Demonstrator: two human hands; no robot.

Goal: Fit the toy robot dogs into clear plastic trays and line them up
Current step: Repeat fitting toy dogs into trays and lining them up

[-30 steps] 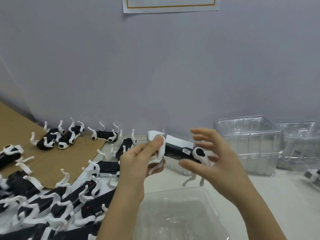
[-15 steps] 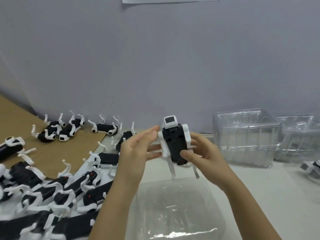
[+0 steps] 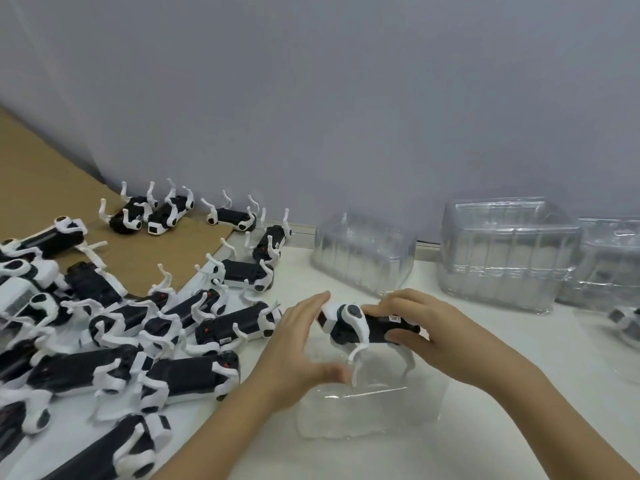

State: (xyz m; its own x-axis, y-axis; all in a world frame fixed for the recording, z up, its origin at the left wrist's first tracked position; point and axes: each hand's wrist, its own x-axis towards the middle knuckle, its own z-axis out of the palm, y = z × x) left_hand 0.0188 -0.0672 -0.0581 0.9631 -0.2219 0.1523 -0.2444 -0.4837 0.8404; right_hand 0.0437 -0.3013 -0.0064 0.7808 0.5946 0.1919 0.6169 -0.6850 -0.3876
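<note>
A black and white toy robot dog (image 3: 367, 327) stands legs down over a clear plastic tray (image 3: 374, 407) in front of me, its white legs reaching into the tray. My right hand (image 3: 426, 327) grips the dog's rear body, fingers over the back and thumb on the near side. My left hand (image 3: 301, 341) is beside the dog's head with straight fingers near its nose and thumb at the tray's left edge; I cannot tell whether the fingers touch the head.
Several loose toy dogs (image 3: 138, 327) lie heaped at the left, some on a brown cardboard sheet (image 3: 41, 188). Stacks of clear trays (image 3: 505, 251) stand against the grey wall at the back right. Another dog in a tray (image 3: 627, 323) shows at the right edge.
The dog went from held up on end between both hands to level, and came down onto the tray. My left hand let go of it and opened beside its head.
</note>
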